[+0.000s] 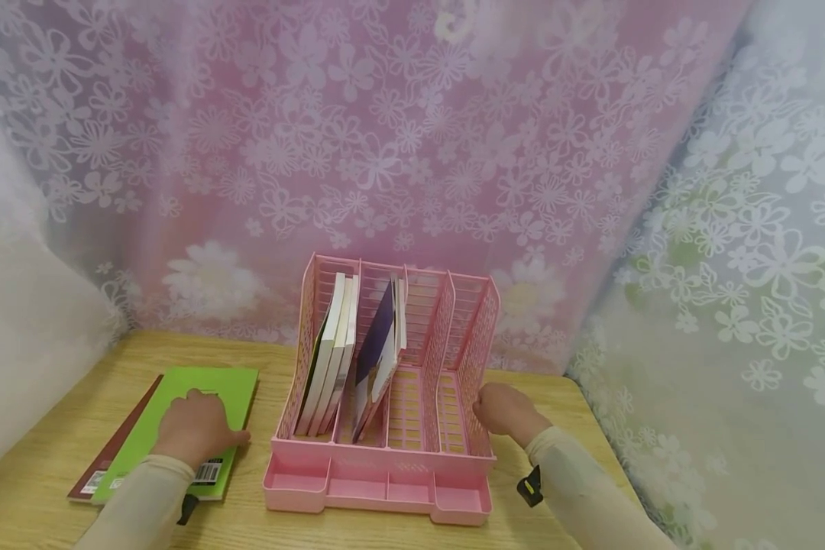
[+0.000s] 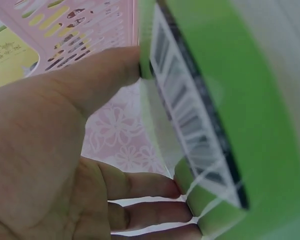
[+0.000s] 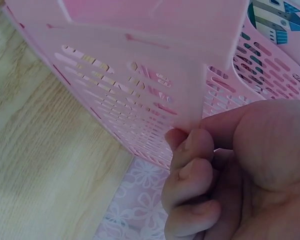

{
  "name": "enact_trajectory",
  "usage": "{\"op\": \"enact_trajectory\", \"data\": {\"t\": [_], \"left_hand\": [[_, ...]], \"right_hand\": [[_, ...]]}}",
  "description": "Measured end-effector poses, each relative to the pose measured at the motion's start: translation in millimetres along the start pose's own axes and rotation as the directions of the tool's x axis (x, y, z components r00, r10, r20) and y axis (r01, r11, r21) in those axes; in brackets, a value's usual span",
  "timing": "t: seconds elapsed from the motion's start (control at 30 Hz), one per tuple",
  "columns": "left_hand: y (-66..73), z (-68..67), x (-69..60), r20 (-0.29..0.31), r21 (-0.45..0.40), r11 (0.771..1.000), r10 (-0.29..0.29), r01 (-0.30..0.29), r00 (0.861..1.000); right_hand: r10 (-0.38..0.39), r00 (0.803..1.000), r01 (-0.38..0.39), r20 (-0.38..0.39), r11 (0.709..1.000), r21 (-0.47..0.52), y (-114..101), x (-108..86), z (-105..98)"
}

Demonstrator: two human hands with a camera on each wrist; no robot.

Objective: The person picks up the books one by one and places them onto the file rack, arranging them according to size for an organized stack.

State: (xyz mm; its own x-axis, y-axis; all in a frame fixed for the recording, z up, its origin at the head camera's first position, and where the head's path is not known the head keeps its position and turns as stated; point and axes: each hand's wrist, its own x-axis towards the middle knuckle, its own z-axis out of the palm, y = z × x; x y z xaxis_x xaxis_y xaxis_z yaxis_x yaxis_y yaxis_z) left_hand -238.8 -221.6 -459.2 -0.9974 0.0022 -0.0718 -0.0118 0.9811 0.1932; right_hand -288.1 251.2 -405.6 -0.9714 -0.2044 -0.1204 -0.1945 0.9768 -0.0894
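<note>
Left of the pink rack (image 1: 447, 464), the person's left grip (image 1: 194, 428) spreads wide, fingertips on a green book (image 1: 234, 401) overlapping a maroon book (image 1: 113, 451). The right grip (image 1: 507, 412) pinches the rack's right side.

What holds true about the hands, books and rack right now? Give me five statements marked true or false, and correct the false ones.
1. The left hand is touching the green book. True.
2. The right hand is holding a book. False: it pinches an edge of the pink rack.
3. The green book lies partly over a dark red book. True.
4. In the head view, the rack's rightmost tall slot is packed with books. False: the standing books are in the two left slots.
5. In the head view, the green book lies to the right of the rack. False: it lies to the left.
</note>
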Motion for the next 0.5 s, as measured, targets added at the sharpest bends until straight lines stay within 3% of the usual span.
{"op": "enact_trajectory", "data": {"t": [0.5], "left_hand": [[5.6,-3.6,-1.2,0.025,-0.026,1.000,0.010,-0.009,1.000]], "right_hand": [[-0.018,0.999,0.019,0.046,1.000,-0.024,-1.7,1.5,-2.4]]}}
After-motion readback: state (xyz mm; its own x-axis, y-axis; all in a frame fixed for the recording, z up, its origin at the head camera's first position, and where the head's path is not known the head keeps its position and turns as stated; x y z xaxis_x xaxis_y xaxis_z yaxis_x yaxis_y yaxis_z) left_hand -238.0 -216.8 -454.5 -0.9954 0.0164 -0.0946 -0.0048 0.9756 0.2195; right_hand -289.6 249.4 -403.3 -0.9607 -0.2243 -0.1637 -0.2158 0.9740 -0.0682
